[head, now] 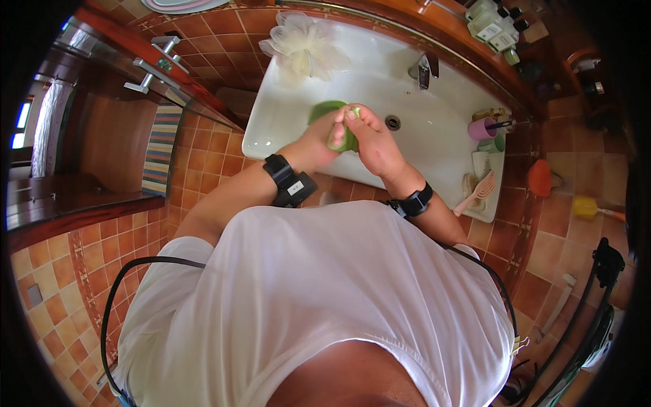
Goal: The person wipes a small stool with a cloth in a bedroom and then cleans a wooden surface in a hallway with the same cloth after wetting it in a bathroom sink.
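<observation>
Over the white sink point(442, 137) my two hands are close together, gripping a green item point(348, 140) between them. My left hand point(320, 142) is slightly blurred and holds it from the left, with green also showing beyond its fingers. Curled around the other side is my right hand point(376, 140), with a bit of pale green by its thumb. Fingers hide much of the item, so I cannot tell its exact kind. Below and right of the tap point(424, 71), the drain point(392, 122) is uncovered.
A cream mesh bath puff point(302, 48) lies on the sink's far left corner. Along the right rim stand a pink cup point(480, 128), a green cup point(492, 144) and a pink hairbrush point(478, 192). Several bottles point(491, 25) occupy the ledge behind. Door handles point(152, 63) project at left.
</observation>
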### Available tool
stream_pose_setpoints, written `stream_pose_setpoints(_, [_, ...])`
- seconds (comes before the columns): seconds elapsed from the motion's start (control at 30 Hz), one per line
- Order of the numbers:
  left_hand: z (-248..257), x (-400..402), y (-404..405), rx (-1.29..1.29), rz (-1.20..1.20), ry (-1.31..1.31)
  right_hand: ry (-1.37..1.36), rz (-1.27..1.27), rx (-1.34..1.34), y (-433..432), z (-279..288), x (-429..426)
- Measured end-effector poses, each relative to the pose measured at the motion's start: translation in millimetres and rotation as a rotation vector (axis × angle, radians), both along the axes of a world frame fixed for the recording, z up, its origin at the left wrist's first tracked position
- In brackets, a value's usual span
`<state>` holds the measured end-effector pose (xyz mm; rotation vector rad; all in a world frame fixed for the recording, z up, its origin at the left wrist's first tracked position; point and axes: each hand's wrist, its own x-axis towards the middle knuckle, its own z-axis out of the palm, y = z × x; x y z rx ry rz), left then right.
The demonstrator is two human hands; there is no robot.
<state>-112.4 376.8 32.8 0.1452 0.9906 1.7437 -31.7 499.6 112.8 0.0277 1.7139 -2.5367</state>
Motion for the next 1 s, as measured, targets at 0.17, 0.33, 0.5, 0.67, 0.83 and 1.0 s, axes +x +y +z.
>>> stream_pose_setpoints(0.17, [20, -2, 17, 0.104, 0.325, -0.356, -0.017, -0.515, -0.022, 52, -49, -8])
stream_pose_setpoints(0.33, [40, -1, 21, 0.183, 0.159, -0.55, -0.251, -0.346, -0.483, 28, -85, -29])
stream_pose_setpoints(0.5, [50, -1, 13, 0.052, 0.096, -0.416, -0.191, -0.121, -0.315, 30, -65, -42])
stream_pose_setpoints(0.67, [36, -16, -3, 0.231, 0.018, -0.489, -0.111, -0.147, -0.069, 43, -59, -54])
stream_pose_setpoints(0.83, [37, -20, -8, 0.389, 0.007, -0.541, -0.114, -0.125, -0.113, 49, -49, -59])
stream_pose_setpoints(1.0, [47, -19, 6, -0.082, -0.172, -0.111, -0.082, -0.036, 0.375, 47, -50, -63])
